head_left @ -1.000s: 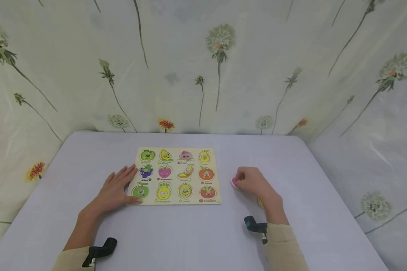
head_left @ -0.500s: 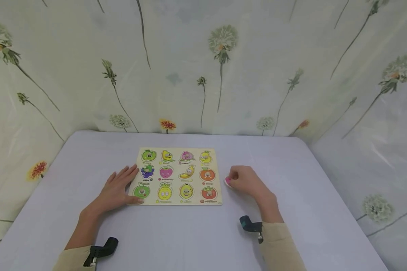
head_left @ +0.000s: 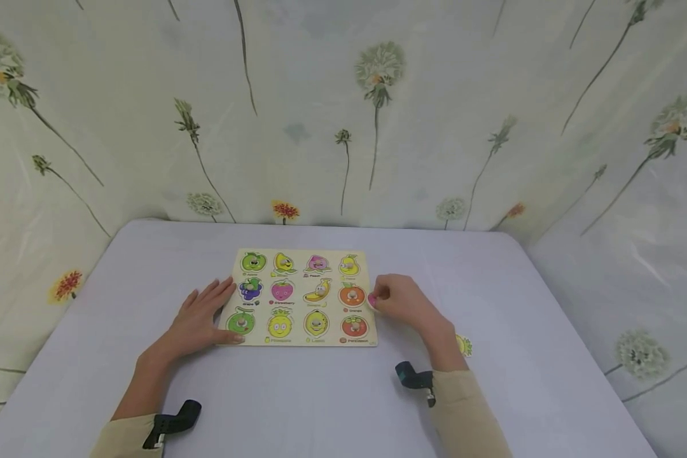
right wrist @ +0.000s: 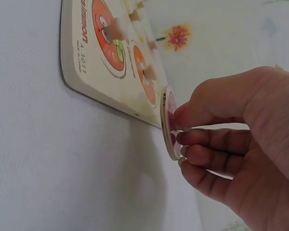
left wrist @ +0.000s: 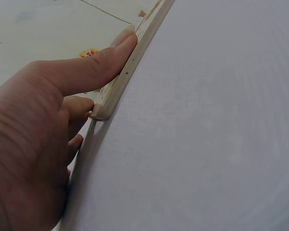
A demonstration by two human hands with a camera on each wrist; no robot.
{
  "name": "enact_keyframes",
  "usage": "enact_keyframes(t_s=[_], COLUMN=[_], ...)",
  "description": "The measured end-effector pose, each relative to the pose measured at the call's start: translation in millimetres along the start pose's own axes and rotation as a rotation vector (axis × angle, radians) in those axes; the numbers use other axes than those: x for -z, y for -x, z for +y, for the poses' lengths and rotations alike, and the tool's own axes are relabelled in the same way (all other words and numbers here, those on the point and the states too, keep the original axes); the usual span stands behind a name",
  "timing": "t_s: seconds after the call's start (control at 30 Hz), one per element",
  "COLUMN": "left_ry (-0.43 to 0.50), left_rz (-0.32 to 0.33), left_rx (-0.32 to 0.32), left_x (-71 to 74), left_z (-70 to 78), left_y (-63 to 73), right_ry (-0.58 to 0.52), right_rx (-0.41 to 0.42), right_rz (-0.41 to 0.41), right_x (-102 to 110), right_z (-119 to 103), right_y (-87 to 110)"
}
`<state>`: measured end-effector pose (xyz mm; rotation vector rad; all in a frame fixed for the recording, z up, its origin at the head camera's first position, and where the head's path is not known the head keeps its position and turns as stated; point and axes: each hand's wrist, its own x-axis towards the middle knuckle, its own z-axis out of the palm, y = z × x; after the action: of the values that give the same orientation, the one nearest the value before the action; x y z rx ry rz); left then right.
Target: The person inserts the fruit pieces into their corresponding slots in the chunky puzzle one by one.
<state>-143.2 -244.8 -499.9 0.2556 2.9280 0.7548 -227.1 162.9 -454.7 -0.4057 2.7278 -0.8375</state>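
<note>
A wooden fruit puzzle board [head_left: 298, 340] lies on the table, with knobbed pieces in most of its printed places. The strawberry [head_left: 282, 291] and pineapple [head_left: 280, 324] places show no knob. My left hand [head_left: 197, 318] rests at the board's left edge with fingers spread. In the left wrist view its thumb [left wrist: 103, 67] lies on the board's top near a corner. My right hand [head_left: 403, 300] pinches a pink puzzle piece [right wrist: 166, 130] between thumb and fingertips. That piece is tilted on edge beside the board's right side; its printed face is mostly hidden by the fingers.
A yellow and green puzzle piece [head_left: 465, 345] lies on the white-covered table [head_left: 298, 401], partly hidden behind the right forearm. Behind the table hangs a flowered curtain [head_left: 298, 127]. Black wrist cameras [head_left: 415, 376] stick out at both cuffs.
My right hand has carried the pink piece leftward from the table to the board's right edge. The yellow and green piece has come into view behind the forearm. The left hand stays on the board.
</note>
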Motion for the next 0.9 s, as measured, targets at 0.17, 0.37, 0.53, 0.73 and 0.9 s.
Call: enact_keyframes(t_s=[0.17,0.37,0.53,0.73,0.9], left_ry=[0.009,0.005,0.011,-0.002,-0.001], left_rz=[-0.005,-0.003,-0.008,-0.002,0.001], left_rx=[0.009,0.005,0.005,0.007,0.006], left_x=[1.6,0.4,-0.9,-1.2,-2.4], left_z=[1.3,-0.3,0.5,-0.5,0.2], left_y=[1.7,0.3,-0.3,-1.0,-0.9], right_ry=[0.004,0.041,0.042,0.053,0.059], right_rx=[0.043,0.078,0.071,0.087,0.082], right_rz=[-0.007,-0.013,-0.021,-0.030,-0.029], right_x=[-3.1,-6.3,-10.5,-14.0,-16.1], right_z=[-8.6,-14.1,-14.6,-20.9,-24.7], right_y=[-5.5,-12.5,-17.1,-24.3,-27.0])
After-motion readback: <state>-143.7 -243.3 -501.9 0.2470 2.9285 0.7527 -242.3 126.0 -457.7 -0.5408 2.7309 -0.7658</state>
